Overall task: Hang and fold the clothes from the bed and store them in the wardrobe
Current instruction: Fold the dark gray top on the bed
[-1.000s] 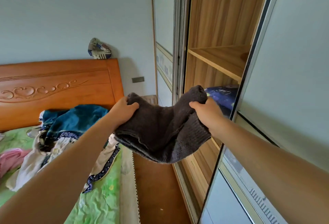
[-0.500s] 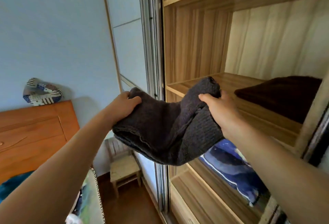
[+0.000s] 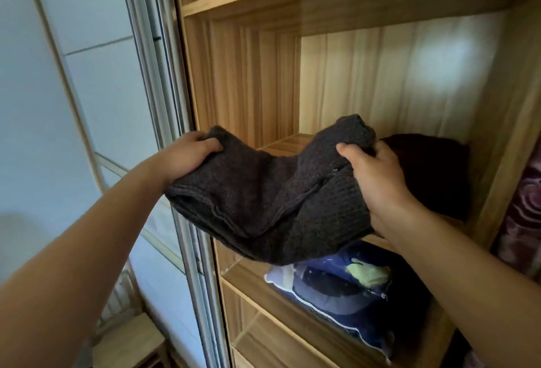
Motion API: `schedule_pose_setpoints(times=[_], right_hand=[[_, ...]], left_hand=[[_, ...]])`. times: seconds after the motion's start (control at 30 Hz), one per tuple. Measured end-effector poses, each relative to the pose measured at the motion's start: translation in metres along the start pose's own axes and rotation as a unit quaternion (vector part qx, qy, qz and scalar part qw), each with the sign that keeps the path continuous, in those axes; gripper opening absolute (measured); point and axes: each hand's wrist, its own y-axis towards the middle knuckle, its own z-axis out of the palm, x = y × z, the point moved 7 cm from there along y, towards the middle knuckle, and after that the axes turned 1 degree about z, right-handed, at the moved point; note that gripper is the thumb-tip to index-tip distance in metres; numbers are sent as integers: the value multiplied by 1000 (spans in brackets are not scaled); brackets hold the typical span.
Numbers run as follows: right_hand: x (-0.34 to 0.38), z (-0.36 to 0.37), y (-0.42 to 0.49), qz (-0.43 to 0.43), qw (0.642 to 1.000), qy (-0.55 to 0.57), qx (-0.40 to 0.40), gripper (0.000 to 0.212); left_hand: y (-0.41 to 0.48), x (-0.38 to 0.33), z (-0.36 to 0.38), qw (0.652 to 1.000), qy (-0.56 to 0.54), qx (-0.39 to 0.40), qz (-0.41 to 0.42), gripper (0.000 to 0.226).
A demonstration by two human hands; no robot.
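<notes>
Head view shows left hand (image 3: 187,157) and right hand (image 3: 377,180) each gripping the folded dark grey sweater (image 3: 263,192), held just before the wardrobe shelf (image 3: 287,145); storing is under way, so it likely needs sliding onto bare wood left of the dark brown garment (image 3: 433,174).

Sweater (image 3: 263,200): dark grey knit, coarse, matt. Wardrobe (image 3: 248,75): wood grain, smooth. Door frame (image 3: 164,80), left: shiny metal. Pillow (image 3: 336,294): blue cloth.

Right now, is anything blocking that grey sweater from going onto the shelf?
Nothing visible blocks the sweater from the shelf, whose left part is bare. A dark folded garment lies on its right side.
</notes>
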Motion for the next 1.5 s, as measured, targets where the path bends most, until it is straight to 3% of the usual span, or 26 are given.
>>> schedule_pose_setpoints(times=[0.13,0.33,0.43,0.57,0.7,0.93,1.07,1.2,1.33,1.43,1.5], right_hand=[[2,-5,28,-4,998,7,-69,19],[-3,-4,65,5,986,6,-166,22],[-2,-10,80,38,981,-16,-189,39],[2,-31,96,86,975,-50,-201,38],[15,-60,118,125,960,-137,-211,46],[53,-98,189,118,916,-322,-209,54],[59,-113,227,113,866,-439,-212,46],[48,-120,253,94,809,-544,-203,37],[11,-117,250,124,703,-687,-140,34],[20,-112,227,88,612,-758,-208,39],[39,-93,205,15,568,-778,-267,40]], left_hand=[[66,-18,20,997,-19,52,49,41],[161,-33,63,987,-29,130,86,30],[188,-38,79,986,-39,132,97,15],[202,-36,99,980,-71,168,83,13],[211,-34,122,963,-153,218,43,16],[211,-33,180,927,-225,298,-17,24],[204,-34,209,904,-267,331,-42,18],[196,-25,227,896,-242,365,-70,16],[207,-14,228,910,-159,373,-86,22],[238,-30,227,946,42,314,67,27],[250,-53,237,934,100,298,172,27]])
